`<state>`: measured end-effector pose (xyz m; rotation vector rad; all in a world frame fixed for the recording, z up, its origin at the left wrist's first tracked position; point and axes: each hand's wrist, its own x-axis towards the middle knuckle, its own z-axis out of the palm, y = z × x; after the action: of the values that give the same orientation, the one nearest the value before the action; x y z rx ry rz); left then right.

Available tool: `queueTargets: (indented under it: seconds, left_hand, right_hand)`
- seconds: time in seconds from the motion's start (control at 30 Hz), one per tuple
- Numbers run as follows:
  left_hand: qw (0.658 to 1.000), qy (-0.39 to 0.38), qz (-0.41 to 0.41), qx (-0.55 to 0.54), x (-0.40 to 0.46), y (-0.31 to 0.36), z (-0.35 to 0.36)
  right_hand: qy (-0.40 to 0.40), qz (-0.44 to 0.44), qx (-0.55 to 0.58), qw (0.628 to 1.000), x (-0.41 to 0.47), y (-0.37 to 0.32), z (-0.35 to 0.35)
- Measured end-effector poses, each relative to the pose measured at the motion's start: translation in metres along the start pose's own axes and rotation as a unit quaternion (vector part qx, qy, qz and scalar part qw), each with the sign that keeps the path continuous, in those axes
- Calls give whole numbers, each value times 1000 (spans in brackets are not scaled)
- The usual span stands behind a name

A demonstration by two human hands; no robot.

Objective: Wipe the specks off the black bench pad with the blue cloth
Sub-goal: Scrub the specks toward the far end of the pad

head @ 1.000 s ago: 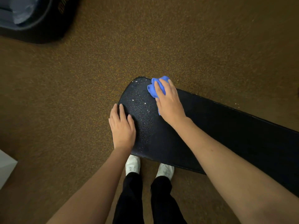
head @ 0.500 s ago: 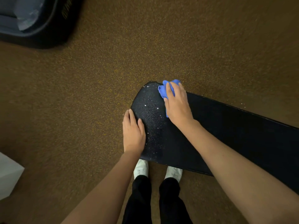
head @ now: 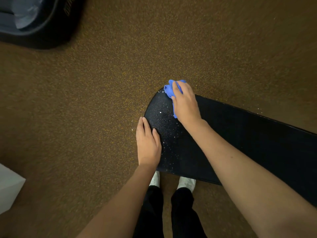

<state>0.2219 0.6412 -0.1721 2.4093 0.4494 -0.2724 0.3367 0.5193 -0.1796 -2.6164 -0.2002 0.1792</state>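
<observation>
Head view: crumpled blue cloth (head: 169,90) on grainy, rounded black bench pad (head: 240,134).

Only lettering seen: a short run of pale gold characters on the side wall of the dark bin (head: 51,26), upper left corner of the view. Characters lie at a slant, small and blurred; cannot be read, so no word or brand made out. No other text, label, number or sign legible anywhere in the view.
</observation>
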Motion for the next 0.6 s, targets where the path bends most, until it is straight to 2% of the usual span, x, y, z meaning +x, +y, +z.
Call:
queueTargets:
  seconds: [0.1,0.3,0.33,0.47,0.53,0.6]
  left_hand:
    - [1000,-6,-3,-9,0,-1,0]
    - [1000,-14,-3,-19,0,0,-5]
    - [1000,-17,-1,-18,0,0,-5]
    - [1000,-20,5,-11,0,-2,-5]
    - [1000,-17,0,-10,0,-1,-4]
    - [1000,-14,-6,-11,0,0,-4]
  right_hand:
    - [-10,-21,-16,1000,13,-17,11]
    - [-82,-182,-54,979,7,1,-16]
    - [-73,-179,-44,980,10,7,-18]
    - [-55,-53,-18,997,20,-5,-1]
    - [-46,-65,-28,996,14,-17,5]
    - [-76,-121,-44,989,6,-12,-2]
